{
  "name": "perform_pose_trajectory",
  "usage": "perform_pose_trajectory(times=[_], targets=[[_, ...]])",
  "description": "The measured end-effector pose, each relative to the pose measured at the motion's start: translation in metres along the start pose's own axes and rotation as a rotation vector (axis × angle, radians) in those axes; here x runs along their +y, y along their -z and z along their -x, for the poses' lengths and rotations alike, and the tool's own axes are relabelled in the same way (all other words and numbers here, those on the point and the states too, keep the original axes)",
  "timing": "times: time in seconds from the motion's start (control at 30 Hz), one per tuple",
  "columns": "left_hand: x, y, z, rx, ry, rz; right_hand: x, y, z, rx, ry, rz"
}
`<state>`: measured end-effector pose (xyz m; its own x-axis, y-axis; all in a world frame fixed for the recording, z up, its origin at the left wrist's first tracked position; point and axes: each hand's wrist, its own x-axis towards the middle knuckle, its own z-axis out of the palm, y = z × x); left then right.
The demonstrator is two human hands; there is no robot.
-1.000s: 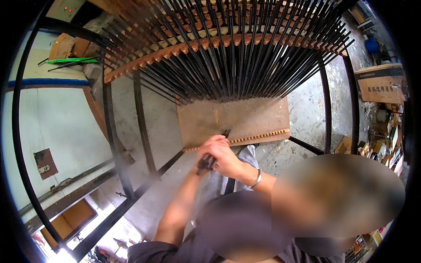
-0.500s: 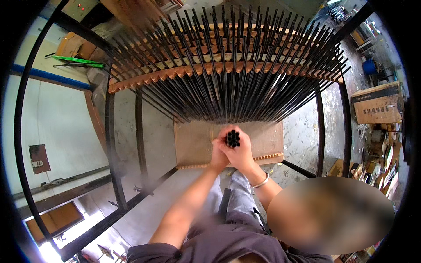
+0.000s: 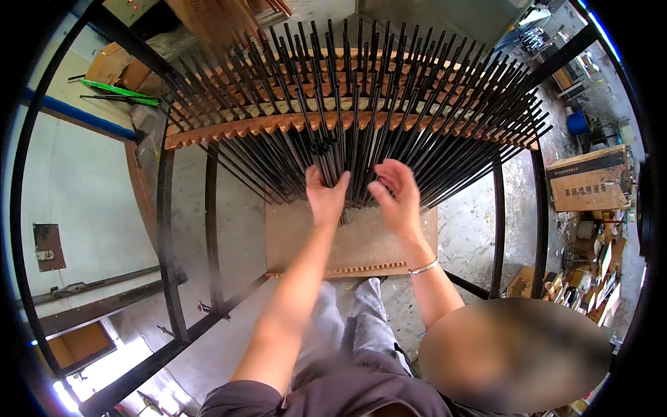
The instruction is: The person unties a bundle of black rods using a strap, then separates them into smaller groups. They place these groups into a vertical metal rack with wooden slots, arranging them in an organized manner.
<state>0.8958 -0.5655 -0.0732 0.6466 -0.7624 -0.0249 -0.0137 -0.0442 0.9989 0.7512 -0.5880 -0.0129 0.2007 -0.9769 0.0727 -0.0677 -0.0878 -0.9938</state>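
Sitting at right on the floor is a brown carton (image 3: 587, 179) with a pale label on its side; another carton (image 3: 111, 64) lies far left. Both hands reach into the black rods (image 3: 361, 125) standing in the wooden rack (image 3: 229, 128), left hand (image 3: 326, 194) and right hand (image 3: 397, 198) spread open, fingers among the rods' lower ends, gripping none.

Lower ends of black rods (image 3: 361, 132) hidden behind both hands, left hand (image 3: 325, 196) fingertips lost among rods, right hand (image 3: 397, 198) contact indeterminate, wooden board (image 3: 361, 243) partly covered by forearms, rod tips motion-blurred.
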Motion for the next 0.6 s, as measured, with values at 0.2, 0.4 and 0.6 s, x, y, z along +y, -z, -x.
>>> perform_pose_trajectory(times=[0.2, 0.4, 0.6], targets=[[0.015, -0.007, -0.021, 0.131, 0.072, 0.001, -0.011, 0.029, -0.042, 0.24, 0.146, 0.217], [0.015, 0.0, -0.037, -0.009, 0.174, -0.09, -0.039, 0.024, -0.077, 0.239, 0.24, 0.375], [-0.001, -0.002, -0.046, 0.13, 0.042, -0.203, -0.039, 0.008, -0.092, 0.265, 0.234, 0.507]])
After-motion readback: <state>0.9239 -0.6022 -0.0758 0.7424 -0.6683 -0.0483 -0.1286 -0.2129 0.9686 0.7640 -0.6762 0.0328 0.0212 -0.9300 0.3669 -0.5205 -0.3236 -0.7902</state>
